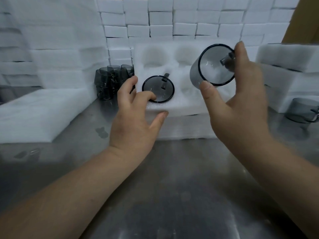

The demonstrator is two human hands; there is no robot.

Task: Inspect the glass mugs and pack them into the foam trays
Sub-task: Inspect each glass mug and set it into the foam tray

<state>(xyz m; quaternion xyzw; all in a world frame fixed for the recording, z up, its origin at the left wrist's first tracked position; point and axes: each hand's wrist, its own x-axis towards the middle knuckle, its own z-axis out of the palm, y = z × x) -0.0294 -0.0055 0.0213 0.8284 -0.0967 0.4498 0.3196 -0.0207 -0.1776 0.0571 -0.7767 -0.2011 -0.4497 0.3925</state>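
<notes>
Your held mug (215, 69) reads smoky grey and see-through, with a black rim. The seated mug (160, 90) matches it. The foam tray (186, 104) and stacked foam blocks (160, 30) are plain white. Your worktop (181, 187) is dull silver-grey and streaked. The cardboard (307, 19) is brown.

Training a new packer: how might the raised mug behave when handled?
Probably fragile: the mug in the right hand looks like thin tinted glass. Likely slippery, being smooth and glossy. Laid sideways, it might roll until its handle catches.
</notes>
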